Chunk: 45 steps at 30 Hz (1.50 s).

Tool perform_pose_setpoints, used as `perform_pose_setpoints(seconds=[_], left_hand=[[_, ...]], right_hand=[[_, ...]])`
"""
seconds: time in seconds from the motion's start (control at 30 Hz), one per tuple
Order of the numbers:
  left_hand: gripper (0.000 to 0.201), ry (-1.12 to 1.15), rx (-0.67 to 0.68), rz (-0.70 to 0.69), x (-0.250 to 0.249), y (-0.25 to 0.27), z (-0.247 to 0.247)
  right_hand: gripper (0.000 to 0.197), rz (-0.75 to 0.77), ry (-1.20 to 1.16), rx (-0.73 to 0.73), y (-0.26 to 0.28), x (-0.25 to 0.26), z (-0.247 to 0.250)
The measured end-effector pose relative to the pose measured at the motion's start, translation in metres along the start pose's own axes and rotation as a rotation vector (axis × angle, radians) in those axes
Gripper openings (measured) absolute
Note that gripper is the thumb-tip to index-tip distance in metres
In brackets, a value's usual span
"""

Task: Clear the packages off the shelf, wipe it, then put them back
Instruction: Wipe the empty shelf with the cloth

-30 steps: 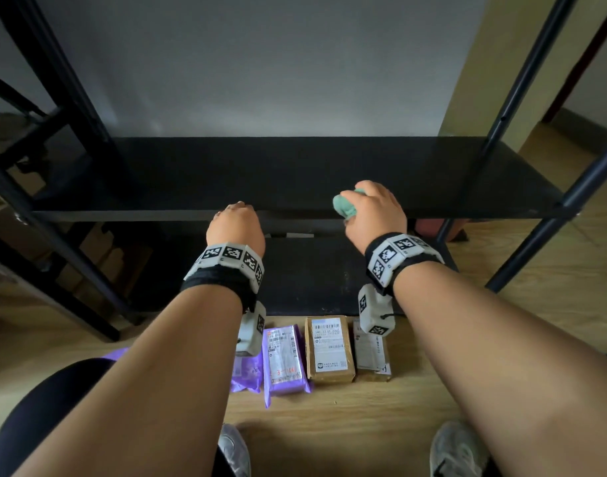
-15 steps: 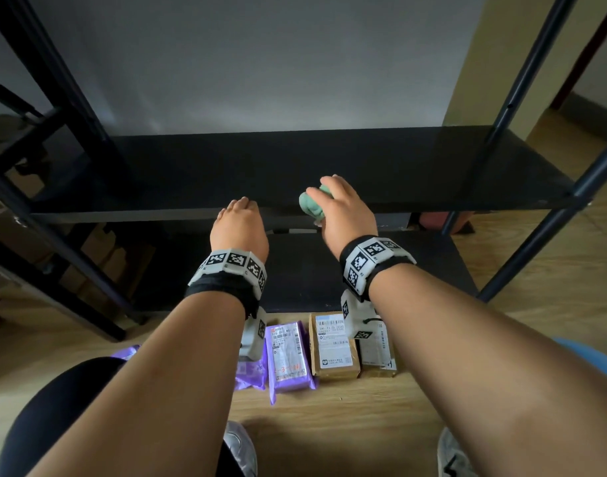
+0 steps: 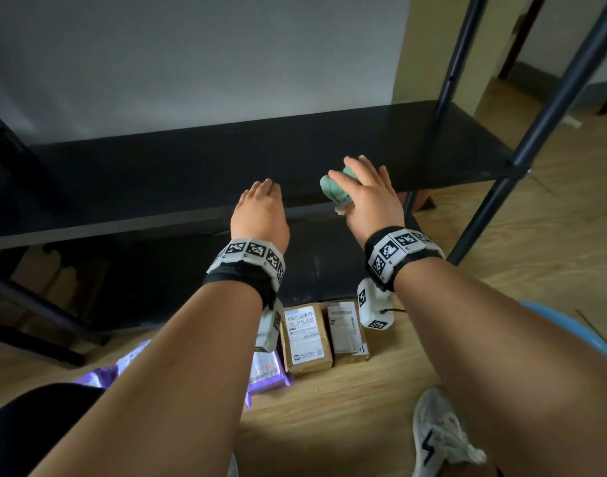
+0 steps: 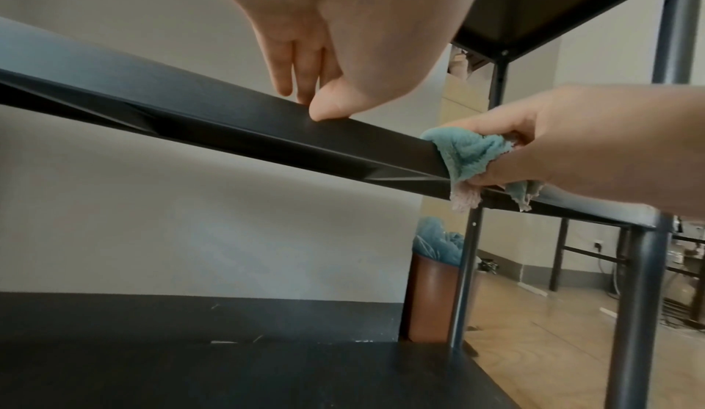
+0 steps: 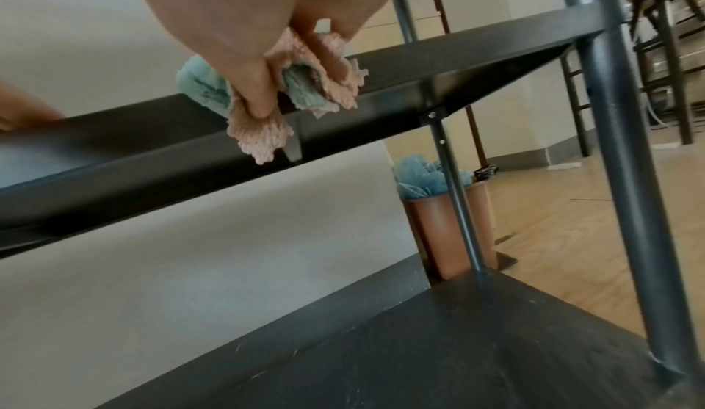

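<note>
A black shelf (image 3: 191, 166) stands bare in front of me. My right hand (image 3: 367, 191) grips a bunched teal and pink cloth (image 3: 334, 191) at the shelf's front edge; the right wrist view shows thumb and fingers curled round the cloth (image 5: 305, 87). My left hand (image 3: 260, 204) rests on the front edge (image 4: 229, 120) with straight fingers, thumb tip touching the rim. On the floor below lie two brown boxes (image 3: 307, 337) (image 3: 346, 330) and purple mailer bags (image 3: 265, 373), partly hidden by my left forearm.
A lower black shelf (image 3: 312, 263) sits under the wiped one. Dark metal posts (image 3: 536, 125) rise at the right. A brown bin with a blue bag (image 5: 442, 222) stands behind the rack. My shoe (image 3: 439, 442) is on the wooden floor.
My right hand has slid the cloth leftward along the front edge, closer to the left hand, and my view has swung left. The left hand has stayed on the edge.
</note>
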<state>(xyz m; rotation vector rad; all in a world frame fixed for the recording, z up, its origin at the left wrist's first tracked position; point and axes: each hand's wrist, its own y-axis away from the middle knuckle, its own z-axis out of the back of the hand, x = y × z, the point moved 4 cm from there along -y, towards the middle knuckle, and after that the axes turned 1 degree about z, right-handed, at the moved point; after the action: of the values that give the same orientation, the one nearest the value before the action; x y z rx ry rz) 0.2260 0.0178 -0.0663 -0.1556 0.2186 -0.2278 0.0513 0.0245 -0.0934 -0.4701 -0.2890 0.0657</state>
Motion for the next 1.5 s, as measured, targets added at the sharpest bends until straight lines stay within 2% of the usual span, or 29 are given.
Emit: perform_pose_setpoints(seconds=[0.23, 0.4, 0.6, 0.8, 1.0, 1.2, 1.33, 1.5], left_hand=[[0.062, -0.016, 0.025, -0.076, -0.038, -0.012, -0.012], [0.062, 0.002, 0.03, -0.117, -0.063, -0.016, -0.018], [0.06, 0.009, 0.043, -0.201, -0.094, -0.021, -0.022], [0.059, 0.034, 0.047, -0.215, -0.109, -0.025, -0.026], [0.059, 0.069, 0.049, -0.238, -0.129, -0.034, -0.036], [0.057, 0.035, 0.023, -0.272, -0.15, -0.042, -0.049], [0.058, -0.001, -0.027, -0.278, -0.166, -0.043, -0.056], [0.049, 0.001, -0.1, -0.291, -0.184, -0.05, -0.063]], right_hand=[[0.065, -0.127, 0.032, -0.048, 0.01, -0.069, 0.025], [0.061, -0.234, 0.069, 0.025, 0.01, -0.115, 0.053], [0.061, -0.311, 0.067, 0.081, -0.001, -0.12, 0.047], [0.071, -0.289, 0.069, 0.147, -0.01, -0.105, 0.025], [0.064, -0.178, 0.033, 0.036, 0.0, -0.11, 0.035], [0.07, -0.129, 0.015, 0.042, 0.003, -0.116, 0.036], [0.065, -0.243, 0.037, 0.013, 0.008, -0.156, 0.056], [0.066, -0.316, 0.056, 0.082, 0.008, -0.205, 0.077]])
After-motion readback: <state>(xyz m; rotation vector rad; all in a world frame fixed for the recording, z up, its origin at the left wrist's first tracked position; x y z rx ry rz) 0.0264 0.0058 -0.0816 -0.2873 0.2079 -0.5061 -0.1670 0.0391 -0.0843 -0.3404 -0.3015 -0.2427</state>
